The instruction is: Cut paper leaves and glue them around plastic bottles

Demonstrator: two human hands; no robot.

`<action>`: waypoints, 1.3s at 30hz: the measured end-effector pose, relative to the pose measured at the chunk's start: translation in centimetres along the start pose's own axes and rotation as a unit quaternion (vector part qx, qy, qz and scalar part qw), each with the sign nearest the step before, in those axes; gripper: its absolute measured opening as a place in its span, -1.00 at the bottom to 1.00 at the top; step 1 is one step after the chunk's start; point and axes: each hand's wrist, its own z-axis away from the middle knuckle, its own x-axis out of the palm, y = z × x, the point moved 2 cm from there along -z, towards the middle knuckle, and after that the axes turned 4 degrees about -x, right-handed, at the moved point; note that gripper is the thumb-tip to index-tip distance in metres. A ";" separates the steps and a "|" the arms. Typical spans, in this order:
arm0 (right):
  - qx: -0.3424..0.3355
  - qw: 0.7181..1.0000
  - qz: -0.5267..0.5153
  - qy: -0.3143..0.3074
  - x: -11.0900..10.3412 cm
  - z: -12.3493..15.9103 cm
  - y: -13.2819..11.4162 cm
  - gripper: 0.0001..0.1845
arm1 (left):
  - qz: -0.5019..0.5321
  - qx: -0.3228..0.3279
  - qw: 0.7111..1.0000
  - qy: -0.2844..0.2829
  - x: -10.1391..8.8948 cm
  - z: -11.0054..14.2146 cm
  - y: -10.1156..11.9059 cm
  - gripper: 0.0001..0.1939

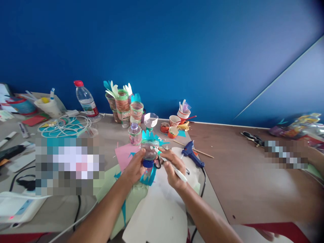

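The cut bottle top (151, 154), clear with a blue cap pointing down and blue paper petals above its rim, is gripped in my left hand (136, 167). My right hand (174, 165) is closed round a white marker (180, 174), whose tip end is at the side of the bottle top. Whether the tip touches the plastic is too small to tell. Just below the hands lie blue paper scraps (149, 176) and a black loop (158, 163), partly hidden. Under them are white paper (162, 202), green paper (108, 190) and pink paper (123, 154).
A blue glue gun (191, 153) with a black cord lies right of my hands, beside a wooden stick (206, 154). Decorated bottle cups (123, 104), small paper cups (174, 120) and a red-capped bottle (86, 101) stand along the blue wall. Another person's arm (314, 155) is at far right.
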 end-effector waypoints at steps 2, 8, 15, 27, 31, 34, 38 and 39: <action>-0.004 1.000 0.000 -0.008 0.0 -0.1 -0.1 -0.77 | -0.006 0.007 1.000 0.002 0.0 0.0 0.0 -0.63; -0.022 0.999 0.018 -0.028 0.1 -0.4 -0.4 -0.75 | -0.027 0.047 0.998 0.013 -0.2 0.0 0.1 -0.69; -0.024 0.999 0.026 -0.026 0.1 -0.2 -0.1 -0.77 | -0.061 0.087 0.994 0.014 0.5 0.2 0.4 -0.66; 0.012 1.000 0.013 -0.011 0.1 0.1 0.3 -0.77 | -0.062 0.094 0.994 0.006 0.8 0.4 0.5 -0.64; 0.009 1.000 0.010 -0.003 0.1 -0.1 0.1 -0.78 | -0.053 0.084 0.995 0.013 0.7 0.3 0.5 -0.66; 0.018 1.000 0.013 0.001 0.1 -0.1 -0.1 -0.78 | -0.051 0.080 0.995 0.016 0.6 0.3 0.5 -0.64; 0.040 0.999 0.030 0.010 0.0 0.1 0.1 -0.78 | -0.053 0.080 0.995 0.014 0.5 0.3 0.5 -0.64; 0.041 0.999 0.031 0.011 0.0 0.2 0.1 -0.78 | -0.053 0.081 0.995 0.013 0.5 0.3 0.5 -0.65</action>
